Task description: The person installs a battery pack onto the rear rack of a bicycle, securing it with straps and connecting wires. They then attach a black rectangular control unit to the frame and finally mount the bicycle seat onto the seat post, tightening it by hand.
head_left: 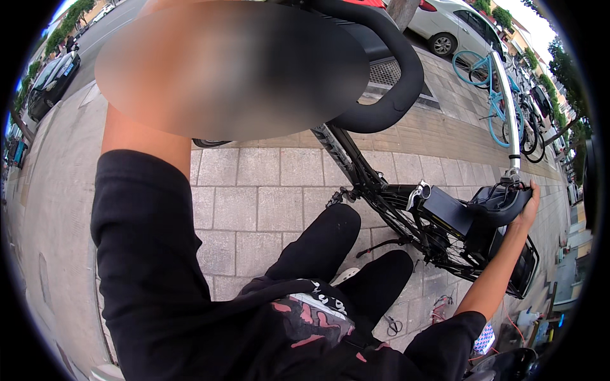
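A black bicycle frame (362, 174) leans across the paving in front of my knees. My right hand (529, 204) is closed on the edge of a black saddle (499, 213), beside the rear of the bicycle. A long silver seatpost (506, 105) rises from the saddle, which seems turned upside down. A silver clamp (417, 192) sits at the top of the seat tube, next to a dark grey box (448, 209). My left arm reaches up and forward into a blurred patch, which hides my left hand. A thick black curved loop (410, 60) comes out of that patch.
Blue bicycles (495, 98) are parked at the far right, near a white car (457, 25). A dark car (54, 82) stands at the left. Scissors (394, 327), red cable (441, 308) and a patterned box (484, 340) lie on the ground at lower right.
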`<act>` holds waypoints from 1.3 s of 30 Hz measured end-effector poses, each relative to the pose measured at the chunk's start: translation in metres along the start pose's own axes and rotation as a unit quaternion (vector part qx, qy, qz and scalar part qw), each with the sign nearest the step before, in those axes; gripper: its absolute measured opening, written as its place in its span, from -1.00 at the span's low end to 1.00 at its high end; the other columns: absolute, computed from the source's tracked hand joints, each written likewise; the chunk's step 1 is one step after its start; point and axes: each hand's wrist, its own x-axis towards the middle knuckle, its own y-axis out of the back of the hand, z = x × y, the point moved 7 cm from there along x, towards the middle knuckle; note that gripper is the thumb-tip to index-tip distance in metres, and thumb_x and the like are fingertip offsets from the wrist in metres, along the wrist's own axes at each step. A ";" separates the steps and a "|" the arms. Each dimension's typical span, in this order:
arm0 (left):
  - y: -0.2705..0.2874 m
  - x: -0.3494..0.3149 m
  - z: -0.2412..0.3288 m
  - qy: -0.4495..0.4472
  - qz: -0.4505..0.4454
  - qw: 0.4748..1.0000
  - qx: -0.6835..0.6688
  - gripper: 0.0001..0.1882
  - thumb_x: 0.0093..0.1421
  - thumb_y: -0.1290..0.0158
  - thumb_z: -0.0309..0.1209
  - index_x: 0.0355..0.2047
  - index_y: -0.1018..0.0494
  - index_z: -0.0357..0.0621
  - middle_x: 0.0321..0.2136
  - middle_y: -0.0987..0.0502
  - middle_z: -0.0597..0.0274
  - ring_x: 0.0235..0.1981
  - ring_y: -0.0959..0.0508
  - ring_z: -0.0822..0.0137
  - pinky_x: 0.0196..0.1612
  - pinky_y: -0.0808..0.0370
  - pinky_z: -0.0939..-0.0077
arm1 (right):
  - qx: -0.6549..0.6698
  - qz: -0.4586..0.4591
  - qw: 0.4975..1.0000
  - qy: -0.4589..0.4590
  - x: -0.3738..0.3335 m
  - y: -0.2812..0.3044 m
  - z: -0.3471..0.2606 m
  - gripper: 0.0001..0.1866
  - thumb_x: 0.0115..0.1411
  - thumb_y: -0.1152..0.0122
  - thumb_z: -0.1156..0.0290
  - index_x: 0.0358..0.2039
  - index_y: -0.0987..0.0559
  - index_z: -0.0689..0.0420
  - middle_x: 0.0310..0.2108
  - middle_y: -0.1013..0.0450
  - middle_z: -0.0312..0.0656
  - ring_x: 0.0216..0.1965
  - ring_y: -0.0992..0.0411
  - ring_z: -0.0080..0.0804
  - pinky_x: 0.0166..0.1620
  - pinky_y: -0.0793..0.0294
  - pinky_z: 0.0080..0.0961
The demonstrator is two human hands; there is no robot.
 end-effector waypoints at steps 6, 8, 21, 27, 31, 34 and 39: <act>-0.002 0.011 -0.006 -0.012 -0.006 0.999 0.052 -0.65 0.35 -0.30 -0.12 0.03 -0.78 0.02 -0.14 -0.78 0.19 -0.23 -0.69 0.27 -0.12 -0.65 0.23 | -0.007 -0.024 1.000 -0.015 -0.001 -0.005 0.000 -0.70 0.42 -0.30 0.17 -0.31 -0.53 0.14 -0.42 -0.53 -0.21 -0.36 -0.54 -0.28 -0.14 -0.67 -0.24; -0.008 0.014 0.005 -0.020 0.014 1.000 0.009 -0.67 0.37 -0.29 -0.15 -0.01 -0.78 -0.05 -0.19 -0.78 0.19 -0.25 -0.68 0.28 -0.17 -0.63 0.26 | -0.013 0.008 1.000 -0.010 -0.009 0.008 -0.009 -0.69 0.42 -0.29 0.17 -0.32 -0.53 0.14 -0.42 -0.54 -0.20 -0.36 -0.54 -0.27 -0.13 -0.67 -0.24; -0.015 0.063 -0.058 -0.056 -0.132 0.985 -0.098 -0.59 0.62 0.04 -0.05 0.08 -0.63 -0.07 -0.26 -0.71 0.39 -0.26 -0.65 0.53 -0.06 -0.57 0.49 | -0.087 -0.069 0.994 -0.022 0.032 -0.020 0.018 -0.71 0.32 -0.24 0.14 -0.46 -0.55 0.04 -0.57 -0.52 -0.18 -0.52 -0.56 -0.11 -0.35 -0.65 -0.09; -0.010 0.051 -0.071 -0.020 -0.119 0.985 -0.123 -0.62 0.62 0.04 -0.08 0.07 -0.63 -0.06 -0.27 -0.70 0.41 -0.29 -0.63 0.53 -0.12 -0.56 0.50 | 0.075 -0.013 0.996 0.047 -0.007 -0.040 -0.005 -0.74 0.33 -0.26 0.18 -0.29 -0.54 0.13 -0.43 -0.56 -0.07 -0.44 -0.61 -0.12 -0.27 -0.71 -0.12; -0.010 0.055 -0.069 -0.025 -0.129 0.983 -0.132 -0.63 0.62 0.03 -0.09 0.06 -0.63 -0.07 -0.26 -0.71 0.38 -0.30 -0.64 0.52 -0.12 -0.57 0.48 | 0.075 -0.008 0.996 0.036 0.005 -0.021 -0.002 -0.70 0.35 -0.29 0.19 -0.23 -0.55 0.21 -0.37 -0.60 -0.02 -0.37 -0.65 -0.10 -0.19 -0.75 -0.15; -0.013 0.050 -0.064 -0.014 -0.129 0.982 -0.140 -0.64 0.62 0.03 -0.11 0.04 -0.63 -0.09 -0.26 -0.72 0.37 -0.29 -0.64 0.52 -0.12 -0.57 0.49 | 0.094 0.018 0.995 0.031 -0.028 -0.058 -0.004 -0.73 0.31 -0.24 0.17 -0.24 -0.54 0.13 -0.41 -0.56 0.00 -0.43 -0.61 -0.02 -0.22 -0.73 -0.03; -0.016 0.045 -0.057 -0.011 -0.120 0.985 -0.122 -0.64 0.62 0.02 -0.10 0.01 -0.64 -0.08 -0.27 -0.73 0.38 -0.31 -0.64 0.54 -0.13 -0.56 0.52 | 0.094 0.020 0.995 0.032 -0.027 -0.061 -0.006 -0.73 0.29 -0.21 0.16 -0.24 -0.54 0.13 -0.40 -0.55 0.03 -0.41 -0.60 0.05 -0.16 -0.74 0.04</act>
